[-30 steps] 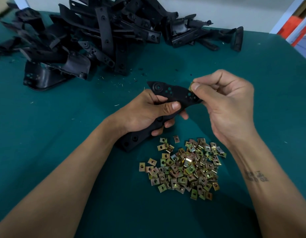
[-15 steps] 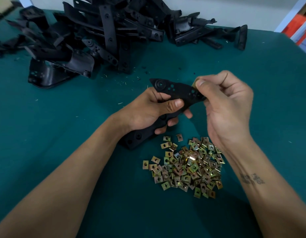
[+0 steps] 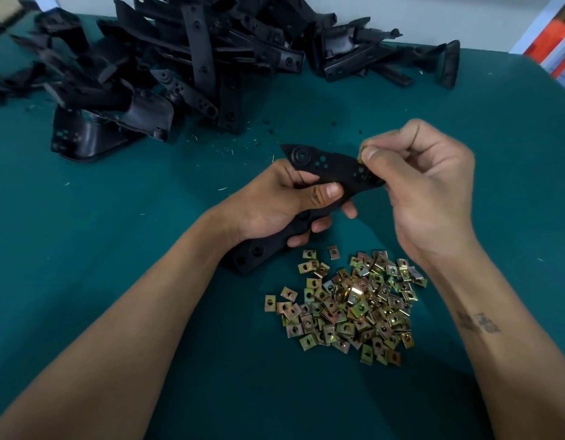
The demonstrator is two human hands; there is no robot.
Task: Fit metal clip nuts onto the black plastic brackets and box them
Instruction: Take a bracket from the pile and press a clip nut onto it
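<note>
While your left hand (image 3: 275, 201) grips one black bracket (image 3: 332, 171) and your right hand (image 3: 427, 185) pinches a clip nut (image 3: 361, 153) at its 3 o'clock end, many brackets (image 3: 179, 65) wait at 11 o'clock, and no box shows.

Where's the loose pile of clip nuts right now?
In the head view, the pile of clip nuts lies on the green table, near and right of centre, just below the left hand holding the bracket.
</note>
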